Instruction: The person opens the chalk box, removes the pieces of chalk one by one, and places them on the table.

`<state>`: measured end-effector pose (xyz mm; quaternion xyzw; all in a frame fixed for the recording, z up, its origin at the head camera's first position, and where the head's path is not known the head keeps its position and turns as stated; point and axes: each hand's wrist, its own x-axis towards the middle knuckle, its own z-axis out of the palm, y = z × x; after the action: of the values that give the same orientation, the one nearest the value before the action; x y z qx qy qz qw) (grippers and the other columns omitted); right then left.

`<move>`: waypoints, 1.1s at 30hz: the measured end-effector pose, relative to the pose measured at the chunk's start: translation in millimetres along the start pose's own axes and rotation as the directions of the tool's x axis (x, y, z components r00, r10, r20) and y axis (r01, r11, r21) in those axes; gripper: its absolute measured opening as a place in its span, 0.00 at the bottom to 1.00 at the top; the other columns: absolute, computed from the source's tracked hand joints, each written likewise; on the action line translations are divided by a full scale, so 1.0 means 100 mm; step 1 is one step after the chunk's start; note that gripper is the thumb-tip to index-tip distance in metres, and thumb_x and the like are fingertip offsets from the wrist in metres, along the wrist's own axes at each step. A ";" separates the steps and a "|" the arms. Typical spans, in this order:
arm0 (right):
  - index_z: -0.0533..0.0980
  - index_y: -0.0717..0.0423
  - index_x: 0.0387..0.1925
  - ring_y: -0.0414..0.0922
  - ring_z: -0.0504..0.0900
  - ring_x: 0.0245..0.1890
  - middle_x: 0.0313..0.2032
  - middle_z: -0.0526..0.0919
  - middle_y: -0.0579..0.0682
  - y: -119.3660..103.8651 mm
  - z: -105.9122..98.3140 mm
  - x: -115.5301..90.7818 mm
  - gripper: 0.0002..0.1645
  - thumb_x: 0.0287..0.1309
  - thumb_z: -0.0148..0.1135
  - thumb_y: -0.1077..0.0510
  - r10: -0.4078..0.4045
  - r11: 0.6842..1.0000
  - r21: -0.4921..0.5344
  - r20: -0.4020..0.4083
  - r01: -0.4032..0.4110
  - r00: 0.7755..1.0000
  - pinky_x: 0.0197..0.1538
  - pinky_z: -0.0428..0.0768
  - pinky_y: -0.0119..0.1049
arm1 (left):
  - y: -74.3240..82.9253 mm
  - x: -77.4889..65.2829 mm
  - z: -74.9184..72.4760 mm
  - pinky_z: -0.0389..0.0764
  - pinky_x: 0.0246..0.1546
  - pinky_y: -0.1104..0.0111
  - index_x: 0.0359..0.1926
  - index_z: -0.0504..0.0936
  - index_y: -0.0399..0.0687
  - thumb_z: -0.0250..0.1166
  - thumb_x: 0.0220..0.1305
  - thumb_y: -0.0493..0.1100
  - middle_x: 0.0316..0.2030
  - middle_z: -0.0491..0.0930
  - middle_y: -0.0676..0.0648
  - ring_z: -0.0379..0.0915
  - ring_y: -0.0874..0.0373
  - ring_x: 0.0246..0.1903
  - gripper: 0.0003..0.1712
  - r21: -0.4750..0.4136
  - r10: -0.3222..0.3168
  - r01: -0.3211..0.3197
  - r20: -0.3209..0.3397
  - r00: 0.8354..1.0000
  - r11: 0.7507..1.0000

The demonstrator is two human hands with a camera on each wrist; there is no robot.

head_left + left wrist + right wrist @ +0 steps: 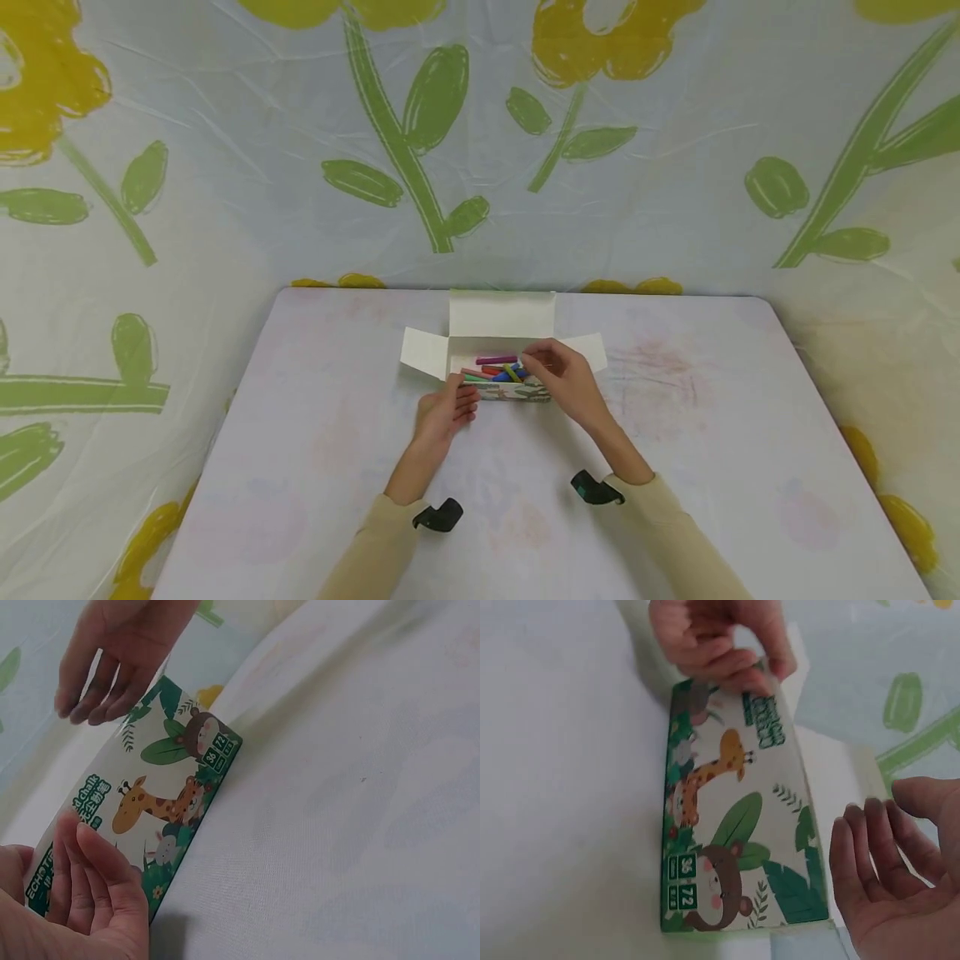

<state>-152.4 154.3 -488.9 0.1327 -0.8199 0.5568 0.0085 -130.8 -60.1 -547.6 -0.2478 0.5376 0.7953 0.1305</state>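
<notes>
A white and green chalk box (512, 392) with cartoon animals on its front stands on the table with its lid and side flaps spread. Inside lie several coloured chalk sticks, among them a purple chalk stick (497, 361) near the back. My left hand (446, 412) holds the box by its front left end, fingers against the printed wall and thumb at the rim, as the right wrist view shows. Over the box's right end hovers my right hand (564, 379), its fingers loosely bent. In the right wrist view no chalk shows in that hand (896, 862).
The white table (300, 467) bears faint coloured smudges, with a reddish patch right of the box. Behind and beside it hangs a flower-printed cloth (247, 125). The raised lid (501, 313) and left flap (425, 352) stick out around the box.
</notes>
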 end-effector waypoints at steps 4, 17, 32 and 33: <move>0.80 0.65 0.51 0.51 0.85 0.45 0.44 0.86 0.56 0.05 0.06 0.11 0.14 0.69 0.66 0.60 -0.021 0.996 -0.091 0.021 0.023 1.000 0.53 0.85 0.43 | 0.00 0.00 0.01 0.82 0.31 0.73 0.44 0.84 0.30 0.63 0.70 0.51 0.31 0.86 0.46 0.79 0.61 0.28 0.23 -0.006 -0.005 0.005 -0.003 1.000 1.000; 0.79 0.71 0.46 0.53 0.84 0.40 0.41 0.84 0.61 0.08 0.13 0.37 0.11 0.63 0.68 0.69 -0.020 0.931 -0.344 0.292 0.124 0.956 0.47 0.86 0.48 | 0.00 0.00 0.01 0.82 0.31 0.73 0.46 0.84 0.29 0.62 0.72 0.51 0.31 0.86 0.46 0.79 0.61 0.28 0.24 -0.004 0.001 -0.001 -0.002 1.000 1.000; 0.82 0.68 0.46 0.52 0.83 0.40 0.40 0.86 0.58 0.07 0.15 0.45 0.09 0.64 0.67 0.68 0.013 0.907 -0.397 0.363 0.142 0.932 0.48 0.84 0.48 | -0.02 0.00 0.01 0.81 0.31 0.73 0.45 0.84 0.29 0.61 0.73 0.51 0.31 0.87 0.46 0.79 0.61 0.28 0.24 -0.006 0.023 -0.023 0.006 1.000 1.000; 0.82 0.68 0.46 0.52 0.84 0.41 0.40 0.86 0.58 0.08 0.14 0.45 0.10 0.64 0.67 0.68 -0.010 0.914 -0.377 0.351 0.151 0.936 0.48 0.84 0.48 | -0.02 0.00 0.01 0.81 0.31 0.73 0.45 0.84 0.29 0.61 0.73 0.51 0.31 0.87 0.46 0.79 0.61 0.28 0.24 -0.008 0.022 -0.022 0.003 1.000 1.000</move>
<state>-195.2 134.6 -493.9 0.2570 -0.8986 0.3458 -0.0836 -130.1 -58.7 -549.3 -0.2413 0.5368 0.7992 0.1217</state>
